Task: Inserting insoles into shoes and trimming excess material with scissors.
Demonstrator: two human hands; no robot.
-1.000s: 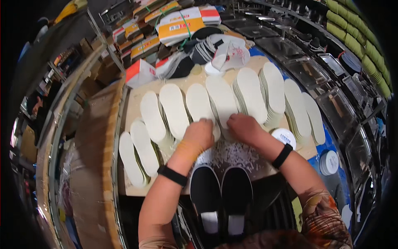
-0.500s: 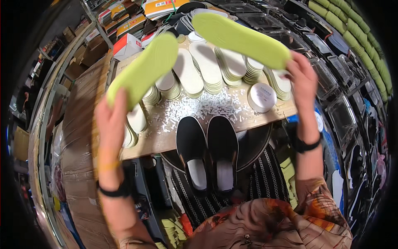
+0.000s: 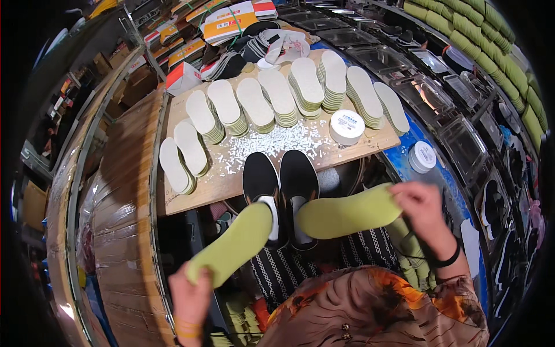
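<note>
My left hand [image 3: 193, 289] pinches the end of a yellow-green insole [image 3: 236, 242], thumb on top. A second yellow-green insole [image 3: 352, 214] is gripped at its outer end by my right hand [image 3: 421, 209]. The free ends of both insoles hang over the openings of a pair of black slip-on shoes, the left shoe [image 3: 261, 176] and the right shoe [image 3: 299, 174]. Those shoes stand side by side at the table's front edge, toes pointing away from me. Pale linings show inside them; the insoles partly cover the openings. Whether the insoles touch the shoes, I cannot tell.
On the wooden table [image 3: 196, 195], several stacks of cream insoles [image 3: 254, 104] form an arc around scattered white bits [image 3: 266, 143]. A round white tub [image 3: 347, 127] stands at right; another tub [image 3: 422, 157] sits on a blue surface. Wrapped cartons [image 3: 124, 196] line the left, clear boxes the right.
Both hands have come down and toward me with the insoles, from above the cream stacks to the shoe openings. The insoles' free ends now point inward at the shoes.
</note>
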